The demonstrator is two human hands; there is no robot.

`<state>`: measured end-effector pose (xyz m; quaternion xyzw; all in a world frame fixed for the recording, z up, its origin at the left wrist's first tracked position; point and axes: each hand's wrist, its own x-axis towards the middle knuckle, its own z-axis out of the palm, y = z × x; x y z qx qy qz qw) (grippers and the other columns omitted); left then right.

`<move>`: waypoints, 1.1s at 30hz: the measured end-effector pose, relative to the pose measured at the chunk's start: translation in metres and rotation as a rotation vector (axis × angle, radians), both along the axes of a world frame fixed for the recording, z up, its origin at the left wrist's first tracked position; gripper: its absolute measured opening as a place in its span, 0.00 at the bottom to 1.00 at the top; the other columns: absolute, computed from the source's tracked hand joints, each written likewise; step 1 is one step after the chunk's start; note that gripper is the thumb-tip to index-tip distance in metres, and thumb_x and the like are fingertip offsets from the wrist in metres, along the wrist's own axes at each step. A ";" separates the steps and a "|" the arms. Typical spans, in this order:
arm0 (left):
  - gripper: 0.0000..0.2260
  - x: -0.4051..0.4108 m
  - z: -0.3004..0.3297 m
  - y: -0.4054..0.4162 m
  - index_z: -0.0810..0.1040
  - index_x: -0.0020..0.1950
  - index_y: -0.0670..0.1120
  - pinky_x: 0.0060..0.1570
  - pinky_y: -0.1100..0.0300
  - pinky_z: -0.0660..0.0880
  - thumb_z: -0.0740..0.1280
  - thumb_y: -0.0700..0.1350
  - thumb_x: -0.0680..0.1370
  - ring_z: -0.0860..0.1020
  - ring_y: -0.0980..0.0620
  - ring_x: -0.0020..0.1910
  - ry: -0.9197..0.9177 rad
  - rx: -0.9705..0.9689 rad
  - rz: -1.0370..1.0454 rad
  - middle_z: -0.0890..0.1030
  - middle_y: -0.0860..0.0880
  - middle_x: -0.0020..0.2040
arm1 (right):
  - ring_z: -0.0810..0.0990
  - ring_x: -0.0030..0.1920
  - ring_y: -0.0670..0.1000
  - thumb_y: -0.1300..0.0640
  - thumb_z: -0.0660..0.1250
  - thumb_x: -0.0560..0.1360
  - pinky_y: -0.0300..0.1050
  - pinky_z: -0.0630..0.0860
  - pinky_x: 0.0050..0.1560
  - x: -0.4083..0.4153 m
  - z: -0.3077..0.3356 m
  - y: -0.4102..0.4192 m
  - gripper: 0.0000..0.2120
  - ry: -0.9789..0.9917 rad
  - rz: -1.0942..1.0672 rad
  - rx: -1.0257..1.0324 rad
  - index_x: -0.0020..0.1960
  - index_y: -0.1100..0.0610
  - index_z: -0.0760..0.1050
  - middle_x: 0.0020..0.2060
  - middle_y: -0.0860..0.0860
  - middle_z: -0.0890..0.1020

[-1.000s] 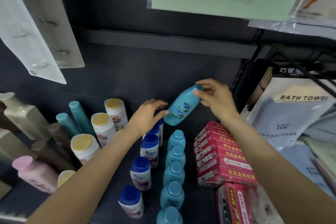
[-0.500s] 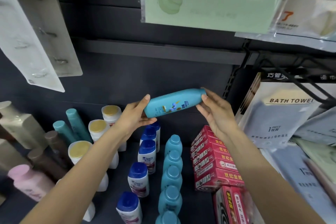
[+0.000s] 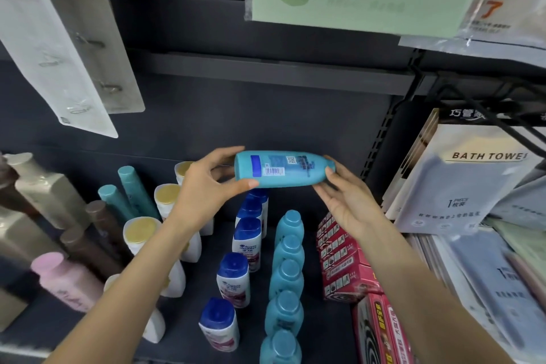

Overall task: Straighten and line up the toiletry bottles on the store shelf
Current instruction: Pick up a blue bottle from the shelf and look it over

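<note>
The held bottle (image 3: 285, 169) is turquoise with a blue patch and a white barcode. Below it stands a row of turquoise bottles (image 3: 286, 278), beside white bottles with dark blue caps (image 3: 233, 279) — then white ones capped in gold (image 3: 140, 233). Red boxes (image 3: 344, 263) sit to the right; a pink bottle (image 3: 63, 281) lies left — all on a dark grey shelf (image 3: 322, 245).
</note>
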<state>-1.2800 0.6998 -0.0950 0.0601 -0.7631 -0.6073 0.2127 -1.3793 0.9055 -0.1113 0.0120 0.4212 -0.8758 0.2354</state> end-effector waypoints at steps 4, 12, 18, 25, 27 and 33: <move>0.25 0.007 0.005 0.000 0.75 0.61 0.48 0.51 0.67 0.77 0.74 0.33 0.67 0.79 0.59 0.54 0.058 0.007 -0.051 0.80 0.51 0.55 | 0.77 0.62 0.54 0.68 0.58 0.78 0.48 0.75 0.59 0.002 -0.001 0.002 0.19 0.040 0.058 -0.033 0.67 0.61 0.70 0.62 0.59 0.77; 0.25 0.013 0.005 0.000 0.76 0.60 0.47 0.49 0.65 0.77 0.73 0.30 0.67 0.80 0.55 0.54 0.134 0.051 -0.045 0.81 0.49 0.54 | 0.79 0.60 0.52 0.67 0.61 0.75 0.46 0.75 0.60 0.003 0.000 -0.004 0.19 0.042 0.073 -0.122 0.64 0.59 0.73 0.61 0.58 0.79; 0.23 0.008 -0.006 -0.002 0.76 0.61 0.47 0.48 0.59 0.80 0.72 0.37 0.67 0.81 0.56 0.50 0.054 0.310 0.013 0.80 0.48 0.55 | 0.80 0.59 0.51 0.62 0.63 0.76 0.44 0.77 0.58 0.001 0.005 -0.009 0.16 0.078 0.058 -0.045 0.63 0.58 0.74 0.57 0.56 0.81; 0.14 -0.008 -0.016 -0.012 0.77 0.59 0.45 0.47 0.61 0.79 0.68 0.39 0.74 0.80 0.50 0.55 -0.052 0.512 -0.017 0.79 0.44 0.58 | 0.77 0.62 0.50 0.66 0.62 0.74 0.43 0.73 0.63 -0.004 0.010 -0.013 0.21 0.183 0.113 -0.099 0.66 0.60 0.70 0.59 0.54 0.80; 0.13 -0.011 -0.016 -0.012 0.78 0.57 0.44 0.46 0.64 0.79 0.67 0.43 0.73 0.80 0.48 0.54 -0.073 0.560 -0.030 0.80 0.44 0.56 | 0.79 0.60 0.50 0.64 0.65 0.72 0.44 0.75 0.61 -0.007 0.011 -0.013 0.20 0.196 0.091 -0.052 0.63 0.60 0.72 0.56 0.54 0.81; 0.10 -0.016 -0.018 -0.009 0.77 0.55 0.47 0.39 0.67 0.77 0.66 0.46 0.75 0.82 0.52 0.44 -0.175 0.542 -0.063 0.83 0.48 0.48 | 0.81 0.55 0.52 0.58 0.68 0.71 0.46 0.79 0.56 -0.013 0.017 -0.016 0.10 0.224 -0.047 0.091 0.49 0.59 0.70 0.53 0.56 0.80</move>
